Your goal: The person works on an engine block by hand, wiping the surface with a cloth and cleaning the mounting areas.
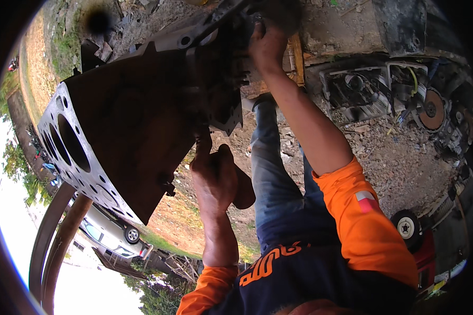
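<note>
Hands: apart, both grips cannot be told | left hand (214,181): finger at lower edge of engine block (126,121) | right hand (268,46): at block's upper-right end

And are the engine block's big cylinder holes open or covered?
Open: the cylinder holes show as dark ovals in the pale metal face, with nothing over them.

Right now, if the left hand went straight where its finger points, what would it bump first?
Probably the big dark metal block: the left hand points a finger at its shadowy side. They look close, but it's too dark to tell whether they touch.
</note>
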Demonstrator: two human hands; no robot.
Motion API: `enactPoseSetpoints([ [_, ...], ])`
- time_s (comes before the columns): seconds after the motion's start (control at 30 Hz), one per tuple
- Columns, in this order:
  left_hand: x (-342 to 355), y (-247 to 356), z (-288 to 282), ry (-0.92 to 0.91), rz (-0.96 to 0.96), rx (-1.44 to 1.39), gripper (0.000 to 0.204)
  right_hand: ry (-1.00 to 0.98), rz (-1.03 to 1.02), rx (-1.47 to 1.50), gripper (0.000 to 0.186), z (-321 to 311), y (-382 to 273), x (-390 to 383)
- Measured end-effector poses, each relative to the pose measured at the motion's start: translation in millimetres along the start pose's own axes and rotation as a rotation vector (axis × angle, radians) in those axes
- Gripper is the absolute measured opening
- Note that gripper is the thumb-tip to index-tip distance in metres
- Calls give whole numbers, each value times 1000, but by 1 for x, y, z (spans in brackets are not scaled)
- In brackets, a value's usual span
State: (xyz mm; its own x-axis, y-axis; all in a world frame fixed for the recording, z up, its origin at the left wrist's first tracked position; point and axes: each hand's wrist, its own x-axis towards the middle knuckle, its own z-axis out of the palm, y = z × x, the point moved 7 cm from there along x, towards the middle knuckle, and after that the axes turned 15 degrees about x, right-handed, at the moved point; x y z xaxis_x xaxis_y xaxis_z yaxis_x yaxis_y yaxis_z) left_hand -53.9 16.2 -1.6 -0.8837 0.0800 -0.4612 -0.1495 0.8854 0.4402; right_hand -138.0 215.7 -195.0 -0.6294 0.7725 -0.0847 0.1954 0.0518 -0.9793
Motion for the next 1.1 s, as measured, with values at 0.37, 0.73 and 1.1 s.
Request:
enactPoseSetpoints([
  [0.37, 0, -1, 3, 19, -14, 11, 58, -627, 35, -161, 26, 62, 98, 31],
  [0.73, 0, -1, 3, 7, -45, 33, 59, -393, -26, -122, 33, 53, 82, 12],
  [1.1, 2, 1, 2, -7, 14, 67, 58, -756, 573, 642, 34, 38, 155, -20],
])
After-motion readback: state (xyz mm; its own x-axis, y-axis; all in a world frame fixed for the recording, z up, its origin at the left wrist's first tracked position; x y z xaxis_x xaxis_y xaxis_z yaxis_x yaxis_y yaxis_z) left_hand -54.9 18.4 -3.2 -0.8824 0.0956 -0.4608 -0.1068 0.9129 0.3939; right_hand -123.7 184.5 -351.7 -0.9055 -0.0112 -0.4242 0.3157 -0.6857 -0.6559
